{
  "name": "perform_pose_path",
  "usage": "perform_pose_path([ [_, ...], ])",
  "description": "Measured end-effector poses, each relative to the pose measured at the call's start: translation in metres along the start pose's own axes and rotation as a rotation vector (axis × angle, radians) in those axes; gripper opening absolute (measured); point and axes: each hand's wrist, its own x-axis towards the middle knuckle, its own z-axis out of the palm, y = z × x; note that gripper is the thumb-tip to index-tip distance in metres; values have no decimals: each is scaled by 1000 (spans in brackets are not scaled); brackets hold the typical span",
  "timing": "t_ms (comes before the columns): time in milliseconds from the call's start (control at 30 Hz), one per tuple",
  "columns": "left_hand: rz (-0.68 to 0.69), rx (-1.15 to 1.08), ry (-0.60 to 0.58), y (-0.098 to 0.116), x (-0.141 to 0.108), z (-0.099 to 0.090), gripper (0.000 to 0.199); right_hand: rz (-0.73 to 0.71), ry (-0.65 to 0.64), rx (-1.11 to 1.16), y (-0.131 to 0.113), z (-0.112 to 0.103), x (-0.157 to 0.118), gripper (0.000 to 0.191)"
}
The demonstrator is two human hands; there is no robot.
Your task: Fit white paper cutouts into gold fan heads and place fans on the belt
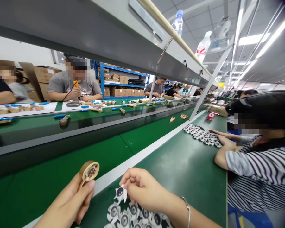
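My left hand (pixel 72 202) is closed round the handle of a tan mini fan housing (pixel 90 171). The housing's round head faces up and toward me, with wires or small parts visible inside the ring. In my right hand (pixel 144 188), between thumb and fingers, is a white fan blade wheel (pixel 120 192) with a dark hub. It is tilted just above a cluster of similar blade wheels (pixel 124 219) on the green table, below my right wrist. The two hands are apart, housing on the left and wheel on the right.
A green conveyor belt (pixel 109 152) runs alongside, carrying tan housings (pixel 172 119). At right, a person in a striped top (pixel 256 171) has hands by more blade wheels (pixel 201 134). A shelf (pixel 109 41) with bottles hangs overhead. People work across the line.
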Motion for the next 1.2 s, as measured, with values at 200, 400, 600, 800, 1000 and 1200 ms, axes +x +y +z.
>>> perform_pose_path([
  [200, 64, 422, -150, 10, -13, -1, 40, -118, 53, 202, 7, 16, -10, 26],
  [400, 88, 625, -210, 20, -24, 5, 33, -116, 68, 247, 5, 23, -18, 24],
  [600, 171, 744, -232, 24, -29, 9, 21, -48, 65, 263, 5, 29, -18, 26],
  [800, 198, 727, -309, 27, -35, 10, 6, -53, 50, 311, 8, 34, -20, 23],
  [1000, 202, 745, -326, 29, -35, 10, 7, -16, 25, 392, 1, 35, -19, 28],
  [1200, 214, 745, -322, 29, -38, 9, 7, -50, 13, 401, 6, 35, -20, 25],
])
